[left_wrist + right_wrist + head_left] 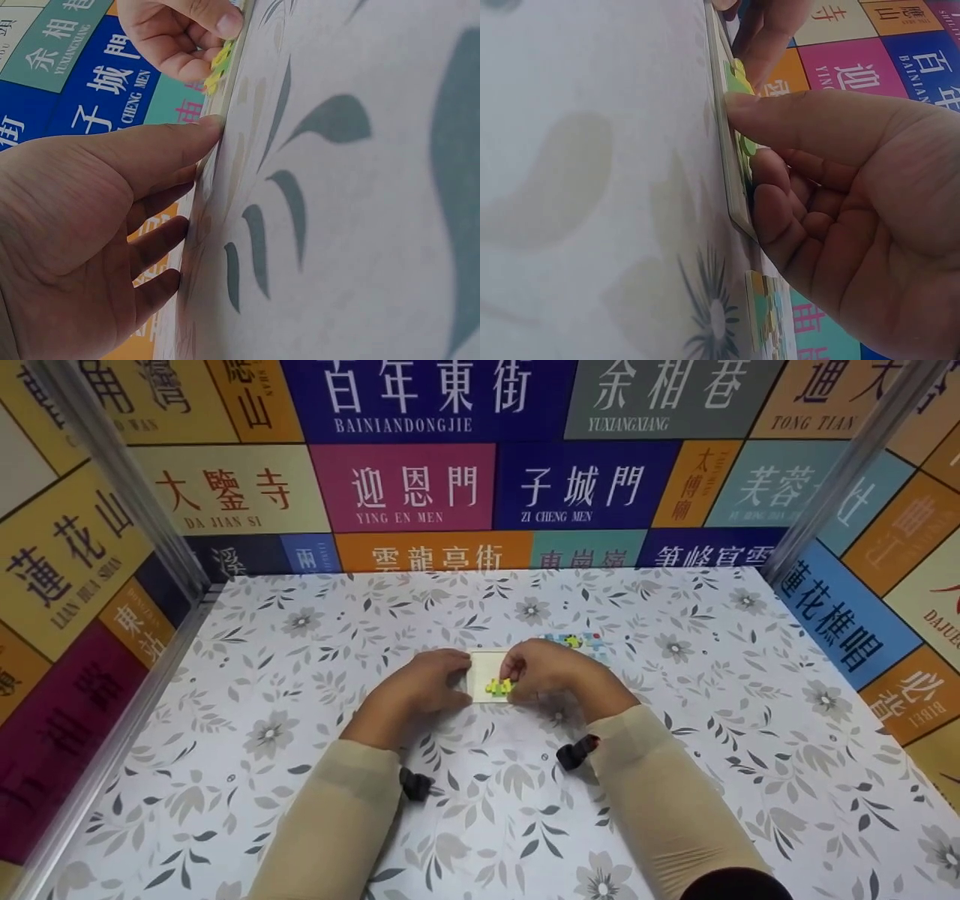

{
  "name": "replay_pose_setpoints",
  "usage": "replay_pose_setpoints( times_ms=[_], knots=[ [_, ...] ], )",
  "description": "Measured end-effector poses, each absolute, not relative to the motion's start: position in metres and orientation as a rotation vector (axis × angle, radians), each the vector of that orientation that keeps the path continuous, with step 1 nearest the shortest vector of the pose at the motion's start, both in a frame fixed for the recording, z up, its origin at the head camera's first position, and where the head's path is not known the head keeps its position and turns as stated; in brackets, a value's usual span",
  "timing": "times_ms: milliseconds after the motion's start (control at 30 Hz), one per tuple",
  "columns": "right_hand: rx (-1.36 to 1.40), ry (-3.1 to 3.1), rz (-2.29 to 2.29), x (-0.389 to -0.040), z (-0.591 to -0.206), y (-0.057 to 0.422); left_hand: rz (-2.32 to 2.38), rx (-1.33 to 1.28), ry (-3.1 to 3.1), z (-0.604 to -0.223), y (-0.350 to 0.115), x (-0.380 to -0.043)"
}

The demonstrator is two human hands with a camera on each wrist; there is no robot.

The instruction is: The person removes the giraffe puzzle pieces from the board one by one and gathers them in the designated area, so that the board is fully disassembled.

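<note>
A small cream tray [487, 664] lies flat on the table in the head view. On its near right part sits a yellow-green jigsaw piece [498, 688], also visible edge-on in the right wrist view [744, 90]. My right hand [544, 669] pinches that piece at its right side, thumb on the near side and the other fingers curled. My left hand [420, 682] rests at the tray's left edge, thumb by the near corner. In the left wrist view its fingers [161, 232] are spread and fairly straight. The right palm hides the tray's right end.
Behind my right hand lies a light-blue picture puzzle [592, 640], partly covered by that hand. A floral cloth [465, 810] covers the table. Printed panels [405, 487] stand along the back and sides.
</note>
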State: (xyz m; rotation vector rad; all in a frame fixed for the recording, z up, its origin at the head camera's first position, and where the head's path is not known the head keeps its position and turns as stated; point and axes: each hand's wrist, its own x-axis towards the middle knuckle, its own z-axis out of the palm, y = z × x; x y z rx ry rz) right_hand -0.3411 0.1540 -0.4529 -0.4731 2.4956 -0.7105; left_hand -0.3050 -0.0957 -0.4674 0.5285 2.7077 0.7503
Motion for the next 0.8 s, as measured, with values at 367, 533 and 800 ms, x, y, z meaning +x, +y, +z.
replay_pose_setpoints(
  times_ms=[367,533,800],
  knots=[
    [-0.509,2.517,-0.72,-0.3416,-0.4542,0.1551,0.733,0.571,2.714,-0.4669,-0.0957,-0.3061],
    [-0.539,2.54,-0.709,-0.3416,-0.4542,0.1551,0.708,0.595,2.727,-0.466,-0.0954,-0.307],
    [-0.543,2.511,-0.781,-0.3434,-0.4557,0.1557,0.721,0.581,2.718,-0.4667,-0.0957,-0.3065]
  ],
)
